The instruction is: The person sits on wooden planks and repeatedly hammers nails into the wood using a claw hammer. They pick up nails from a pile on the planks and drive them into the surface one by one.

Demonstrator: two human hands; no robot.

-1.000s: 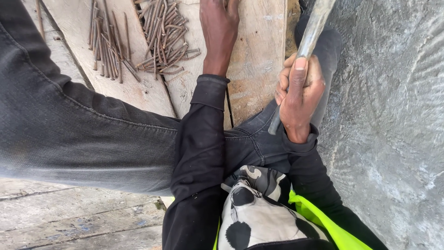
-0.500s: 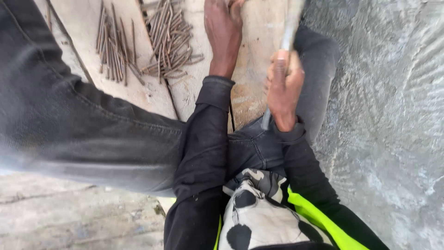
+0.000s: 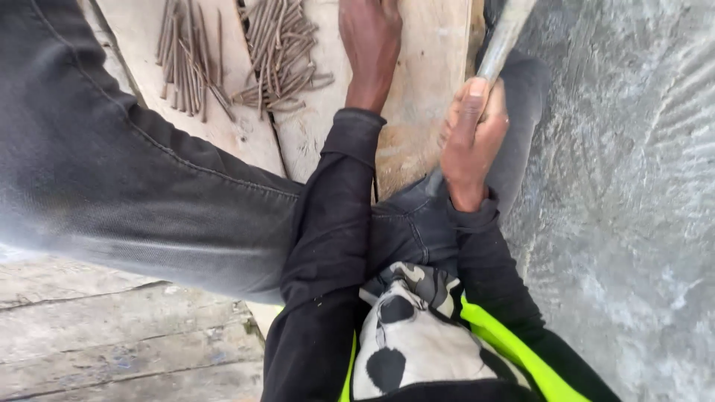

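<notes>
- Concrete surface (image 3: 633, 186) — grey and rough, fills the right side; no work visible on it.
- Wooden boards (image 3: 424, 82) — pale planks under the person's legs; the left hand (image 3: 370, 45) rests palm-down on one, fingers cut off by the top edge, so I cannot tell whether it pinches anything.
- Hammer handle (image 3: 500, 37) — the right hand (image 3: 473, 141) is closed round it, raised beside the knee; head out of view.
- Loose nails (image 3: 279, 52) — two heaps lie on the boards left of the left hand, well stocked; judged: nailing is under way, much stock left.
</notes>
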